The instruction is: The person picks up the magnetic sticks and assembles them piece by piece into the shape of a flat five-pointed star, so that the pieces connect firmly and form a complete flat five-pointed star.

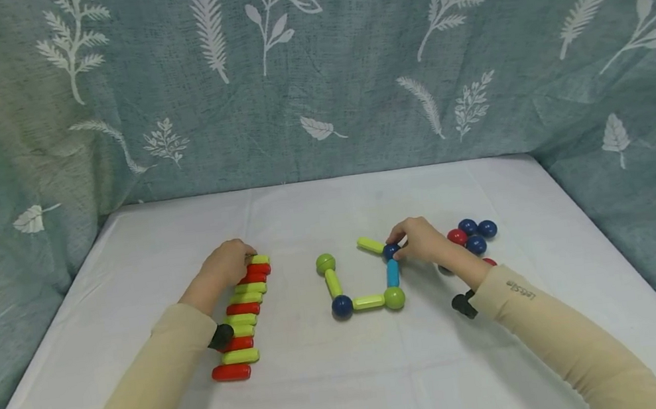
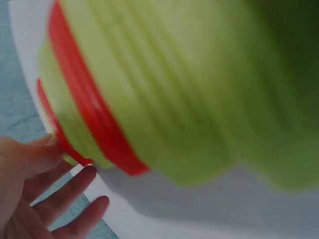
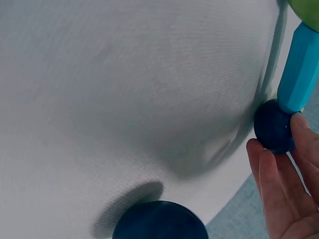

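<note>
At the far end of a row of red and lime-green sticks, my left hand (image 1: 227, 262) pinches the last lime-green stick (image 1: 260, 259) by its end, thumb on one side and fingers on the other. My right hand (image 1: 418, 240) grips a dark blue ball (image 3: 273, 125) between thumb and fingertips. A light blue stick (image 1: 392, 274) joins that ball to a lime-green ball (image 1: 394, 298). Another lime-green stick (image 1: 370, 245) points left from the gripped ball. The joined chain continues through a lime-green stick (image 1: 368, 302), a dark blue ball (image 1: 341, 307) and another stick to a green ball (image 1: 325, 263).
Loose dark blue balls (image 1: 476, 244) and red balls (image 1: 457, 237) lie beside my right forearm, some partly hidden by it. The row of sticks, with a red stick (image 1: 231, 372) nearest, runs along my left forearm. A patterned curtain (image 1: 317, 99) hangs behind the white table (image 1: 335, 390).
</note>
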`<action>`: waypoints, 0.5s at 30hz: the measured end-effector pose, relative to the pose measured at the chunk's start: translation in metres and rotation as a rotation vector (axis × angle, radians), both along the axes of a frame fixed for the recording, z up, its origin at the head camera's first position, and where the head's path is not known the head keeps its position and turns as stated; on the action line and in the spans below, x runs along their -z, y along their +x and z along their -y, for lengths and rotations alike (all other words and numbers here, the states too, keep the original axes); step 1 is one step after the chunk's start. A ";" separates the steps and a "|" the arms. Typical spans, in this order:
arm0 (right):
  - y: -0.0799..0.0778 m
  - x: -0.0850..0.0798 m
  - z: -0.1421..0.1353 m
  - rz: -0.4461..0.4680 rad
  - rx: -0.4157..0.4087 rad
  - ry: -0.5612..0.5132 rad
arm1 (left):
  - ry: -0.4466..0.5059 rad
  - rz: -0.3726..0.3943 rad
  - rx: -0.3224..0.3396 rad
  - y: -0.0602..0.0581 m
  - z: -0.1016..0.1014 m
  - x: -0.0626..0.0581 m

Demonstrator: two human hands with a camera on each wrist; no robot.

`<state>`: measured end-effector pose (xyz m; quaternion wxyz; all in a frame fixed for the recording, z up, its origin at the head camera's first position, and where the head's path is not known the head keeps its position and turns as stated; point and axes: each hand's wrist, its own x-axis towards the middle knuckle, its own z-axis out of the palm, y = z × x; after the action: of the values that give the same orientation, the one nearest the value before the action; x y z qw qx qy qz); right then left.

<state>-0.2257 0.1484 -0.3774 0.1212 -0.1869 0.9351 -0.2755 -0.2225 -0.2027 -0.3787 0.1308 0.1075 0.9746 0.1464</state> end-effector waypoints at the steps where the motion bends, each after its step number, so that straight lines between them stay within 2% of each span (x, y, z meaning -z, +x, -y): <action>1: 0.000 0.000 0.000 0.002 -0.003 -0.002 | -0.010 -0.012 0.006 0.000 0.000 0.001; 5: 0.001 0.000 0.000 0.007 -0.003 -0.010 | -0.031 -0.080 0.012 0.000 -0.002 -0.003; 8: 0.001 0.000 -0.001 0.001 -0.008 -0.012 | 0.008 -0.126 -0.010 -0.004 -0.014 -0.010; 12: -0.001 0.000 -0.001 0.000 -0.015 -0.017 | 0.091 -0.083 -0.074 -0.010 -0.049 -0.017; 15: -0.001 -0.001 -0.001 0.005 -0.011 -0.021 | 0.146 -0.034 -0.099 -0.011 -0.078 -0.016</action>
<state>-0.2264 0.1494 -0.3768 0.1233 -0.1924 0.9309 -0.2849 -0.2336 -0.1251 -0.3627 0.0988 0.0709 0.9675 0.2217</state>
